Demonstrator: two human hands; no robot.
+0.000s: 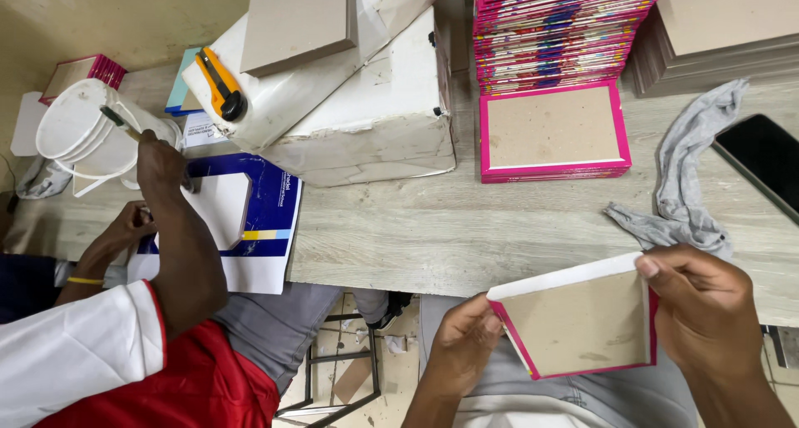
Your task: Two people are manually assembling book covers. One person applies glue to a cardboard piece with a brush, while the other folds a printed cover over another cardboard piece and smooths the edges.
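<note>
Two hands of mine share one thing at the lower right of the frame: a small book block (583, 320) with a pink-edged cover, its bare brown board facing up and its white page edge along the top. I have my left hand (459, 345) curled on the block's lower left corner, thumb on top near the pink edge and the other fingers tucked under it. My right hand (703, 316) is closed around the right edge, fingers wrapped over the top right corner and fingertips pressing the white page edge. I hold the block in the air just off the near edge of the desk (466, 220), above my grey-clad lap, tilted a little so its left corner dips. On the desk just above my right hand lies a crumpled grey cloth (691, 187), and beside it at the right edge of the frame a dark phone (761, 158). Higher up, at centre right, a matching pink-edged book (553, 133) lies board up on a low pile, with a tall stack of colourful books (558, 37) behind it. At the left a co-worker in a red and white top sits at the same desk; that person's nearer hand (158, 166) grips a brush (121, 122) at a white bucket (79, 128), and the other hand (125, 228) rests by a blue and white cover sheet (270, 220). An orange utility knife (220, 83) lies on a white wrapped bundle (366, 120) in the upper middle.
</note>
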